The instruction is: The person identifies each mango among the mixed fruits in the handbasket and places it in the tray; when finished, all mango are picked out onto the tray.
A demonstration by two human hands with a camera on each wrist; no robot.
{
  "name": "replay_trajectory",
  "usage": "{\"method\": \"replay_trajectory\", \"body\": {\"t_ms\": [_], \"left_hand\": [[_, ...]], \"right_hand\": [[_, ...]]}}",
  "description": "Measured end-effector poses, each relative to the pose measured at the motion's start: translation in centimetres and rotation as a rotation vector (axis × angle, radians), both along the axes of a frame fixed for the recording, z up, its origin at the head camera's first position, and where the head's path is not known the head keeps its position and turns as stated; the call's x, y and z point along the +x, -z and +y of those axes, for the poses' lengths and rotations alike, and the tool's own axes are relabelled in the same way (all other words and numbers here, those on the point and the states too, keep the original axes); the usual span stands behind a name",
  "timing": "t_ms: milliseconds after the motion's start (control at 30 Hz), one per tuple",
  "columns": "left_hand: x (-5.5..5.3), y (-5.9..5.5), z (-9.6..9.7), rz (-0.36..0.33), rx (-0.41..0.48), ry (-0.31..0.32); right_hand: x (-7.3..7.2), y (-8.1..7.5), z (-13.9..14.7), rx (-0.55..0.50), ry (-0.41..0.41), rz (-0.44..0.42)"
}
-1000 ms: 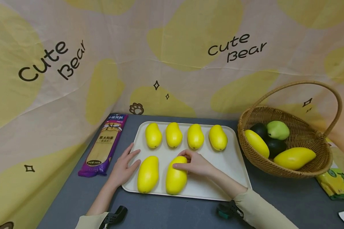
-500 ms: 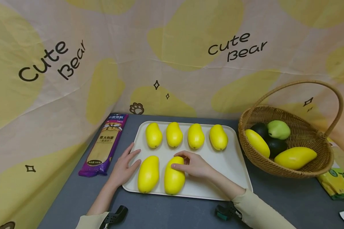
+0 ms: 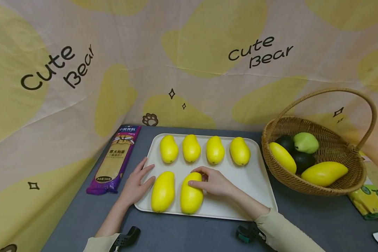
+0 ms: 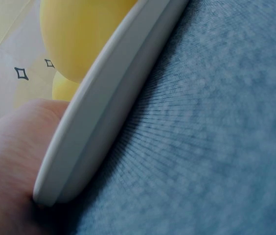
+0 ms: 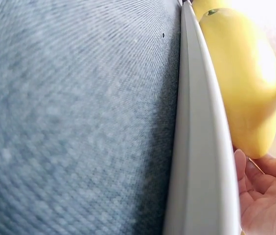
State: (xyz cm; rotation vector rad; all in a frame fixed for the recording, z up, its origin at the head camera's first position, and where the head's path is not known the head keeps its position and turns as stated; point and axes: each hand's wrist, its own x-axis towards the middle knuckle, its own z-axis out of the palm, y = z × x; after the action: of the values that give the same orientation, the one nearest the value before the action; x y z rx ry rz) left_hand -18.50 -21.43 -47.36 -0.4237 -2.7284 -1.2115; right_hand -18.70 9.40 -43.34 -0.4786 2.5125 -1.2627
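My right hand (image 3: 215, 182) grips a yellow mango (image 3: 189, 201) at its far end, thumb on the near side. That mango lies on a white rectangular tray (image 3: 255, 175); in the right wrist view its round body (image 5: 245, 83) shows behind the tray's wall, between thumb and fingers. Another mango (image 3: 162, 191) lies left of it in the front row. Along the back of the tray runs a row of several smaller-looking mangoes (image 3: 190, 148). My left hand (image 3: 136, 183) rests at the tray's left edge, fingers spread and straight, thumb beside the front-left mango.
To the right stands a wicker basket (image 3: 315, 190) with a tall handle, holding mangoes, dark green fruits and a light green one. A purple pasta packet (image 3: 113, 157) lies left of the tray. A yellow-green bag (image 3: 370, 192) sits behind the basket's right side. Patterned cloth hangs behind.
The gripped mango and my right hand have shifted slightly left, towards the other front mango. My left hand has stayed at the tray's edge.
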Motion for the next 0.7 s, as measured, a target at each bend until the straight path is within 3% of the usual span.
{"method": "replay_trajectory", "body": {"t_ms": [300,500,700], "left_hand": [[0.0,0.1,0.0,-0.014,0.002,-0.002],[0.0,0.1,0.0,-0.009,0.006,0.001],[0.1,0.2,-0.1,-0.004,0.010,-0.003]], "right_hand": [[0.1,-0.3,0.2,-0.037,0.023,-0.028],[0.4,0.0,0.8,-0.148,0.080,-0.058],[0.9,-0.2,1.6,-0.274,0.127,-0.032]]}}
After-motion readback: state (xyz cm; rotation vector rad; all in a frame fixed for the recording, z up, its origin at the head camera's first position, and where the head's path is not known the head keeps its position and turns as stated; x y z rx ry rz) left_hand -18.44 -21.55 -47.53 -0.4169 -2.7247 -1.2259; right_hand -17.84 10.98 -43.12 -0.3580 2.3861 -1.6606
